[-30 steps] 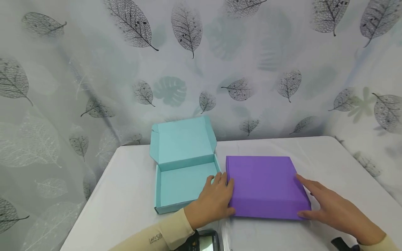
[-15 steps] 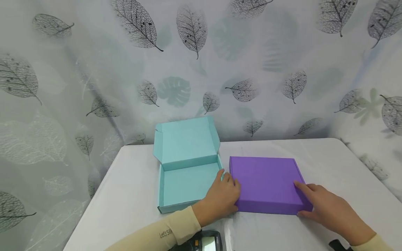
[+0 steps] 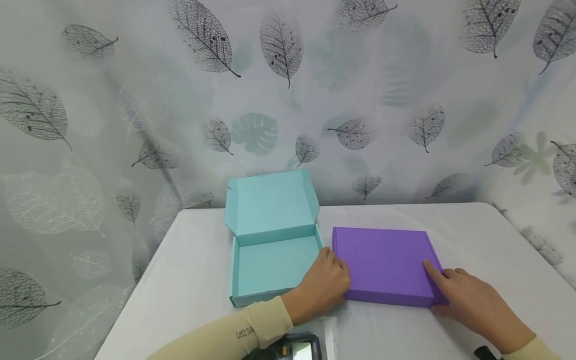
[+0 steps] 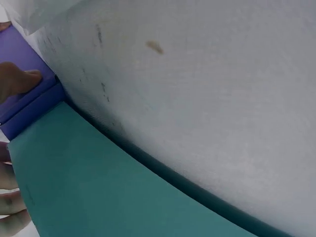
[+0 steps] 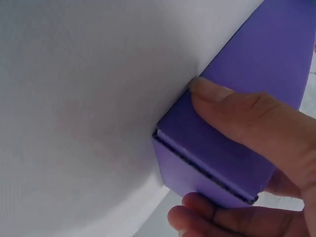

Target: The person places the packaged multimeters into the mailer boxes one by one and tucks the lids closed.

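A closed purple cardboard box [image 3: 387, 265] lies flat on the table, right of an open teal cardboard box [image 3: 276, 262] whose lid stands raised at the back. My left hand [image 3: 321, 282] is at the purple box's front left corner, its thumb [image 4: 22, 81] pressed on the purple front face. Its other fingers [image 4: 10, 202] are bent in beside the teal box's right edge. My right hand [image 3: 477, 302] grips the purple box's front right corner. In the right wrist view the thumb [image 5: 212, 91] lies on one face and curled fingers rest against the adjoining side.
A black device with a light screen [image 3: 301, 350] and a clear plastic bag [image 3: 330, 335] lie at the front edge below my left arm. A white cloth covers the table [image 3: 193, 260]. Behind hangs a leaf-patterned curtain [image 3: 279, 100].
The purple box has turned slightly, its front left corner shifting back from the table's front edge. Both hands have moved with it, and the left fingers are more bent. The view has shifted slightly.
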Motion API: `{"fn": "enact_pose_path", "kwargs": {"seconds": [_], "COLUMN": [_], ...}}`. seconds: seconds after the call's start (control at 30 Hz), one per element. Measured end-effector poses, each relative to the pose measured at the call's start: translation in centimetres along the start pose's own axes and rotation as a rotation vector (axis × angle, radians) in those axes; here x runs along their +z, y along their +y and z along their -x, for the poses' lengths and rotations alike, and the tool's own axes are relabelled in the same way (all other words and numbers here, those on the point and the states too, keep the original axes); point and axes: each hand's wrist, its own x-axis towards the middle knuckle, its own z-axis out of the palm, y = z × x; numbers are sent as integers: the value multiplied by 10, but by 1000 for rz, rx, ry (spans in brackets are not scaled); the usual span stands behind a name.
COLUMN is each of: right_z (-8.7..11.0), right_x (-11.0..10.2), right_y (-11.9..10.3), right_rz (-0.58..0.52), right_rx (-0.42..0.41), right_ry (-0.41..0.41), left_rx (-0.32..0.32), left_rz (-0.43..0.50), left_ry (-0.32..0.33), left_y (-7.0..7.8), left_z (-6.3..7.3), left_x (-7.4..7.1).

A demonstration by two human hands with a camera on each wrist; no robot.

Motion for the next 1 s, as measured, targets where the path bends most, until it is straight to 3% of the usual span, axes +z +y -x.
{"fn": "enact_pose_path", "kwargs": {"seconds": [0.33,0.6,0.7,1.0], "right_z": [-5,-2,-3,-4], "right_x": [2,3,1,0], "right_y": [-1,-7,-10,-9], "right_rz": [5,54,85,98], "right_rx": [-12,-74,-51,-43], "right_ry": [-35,55,27,44], "left_rx": [4,25,34,26], "left_rz": [-9,-21,-22,-12], "left_ry": [28,27,10,8], "left_y": [0,-4,-6,-5], "left_z": [4,6,4,1], "left_x": [3,4,4,5]}}
